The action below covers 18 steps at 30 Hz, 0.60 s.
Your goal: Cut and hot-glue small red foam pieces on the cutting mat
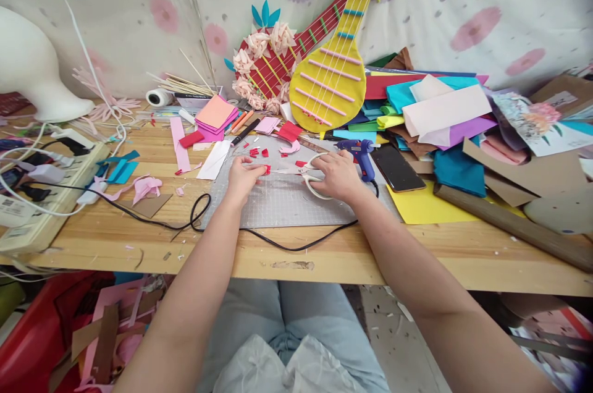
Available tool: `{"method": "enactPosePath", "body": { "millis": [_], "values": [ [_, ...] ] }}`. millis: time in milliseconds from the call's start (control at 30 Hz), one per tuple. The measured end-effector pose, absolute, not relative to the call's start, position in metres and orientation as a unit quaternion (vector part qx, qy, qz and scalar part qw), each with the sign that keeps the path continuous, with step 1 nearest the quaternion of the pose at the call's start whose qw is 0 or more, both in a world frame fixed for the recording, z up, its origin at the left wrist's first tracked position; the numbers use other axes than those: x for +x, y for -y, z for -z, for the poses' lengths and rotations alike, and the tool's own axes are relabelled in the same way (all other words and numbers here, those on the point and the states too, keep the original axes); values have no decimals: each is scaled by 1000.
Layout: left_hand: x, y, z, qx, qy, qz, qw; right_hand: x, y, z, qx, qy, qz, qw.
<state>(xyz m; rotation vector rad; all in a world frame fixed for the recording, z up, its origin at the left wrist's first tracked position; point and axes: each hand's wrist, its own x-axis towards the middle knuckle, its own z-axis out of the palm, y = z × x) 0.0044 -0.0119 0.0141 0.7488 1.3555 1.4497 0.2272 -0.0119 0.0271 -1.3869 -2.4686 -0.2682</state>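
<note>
Left hand (243, 178) pinched a small red paper piece (266, 169) over the grey cutting mat (282, 201); right hand (336, 175) gripped white-handled scissors (309, 178) just beside it. Lay mid-bench (139, 238), blue glue gun (360, 152) and black phone (396, 167) close by.

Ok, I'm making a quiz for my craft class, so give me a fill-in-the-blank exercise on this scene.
1. The right hand holds white-handled ____.
2. The left hand pinches a small piece of ____ paper.
3. Both hands work over a grey cutting ____ on the wooden table.
4. The blue glue gun lies beside a black ____.

Missing: scissors; red; mat; phone
</note>
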Motion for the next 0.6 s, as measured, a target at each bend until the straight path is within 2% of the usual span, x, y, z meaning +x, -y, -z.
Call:
{"method": "enactPosePath", "body": {
  "millis": [233, 600],
  "values": [
    [3, 11, -13, 374, -596, -552, 448, 228, 11, -24, -471, 864, 94, 152],
    [5, 13, -15, 394, -609, -529, 441, 228, 9, -23, -478, 858, 108, 152]
  ]
}}
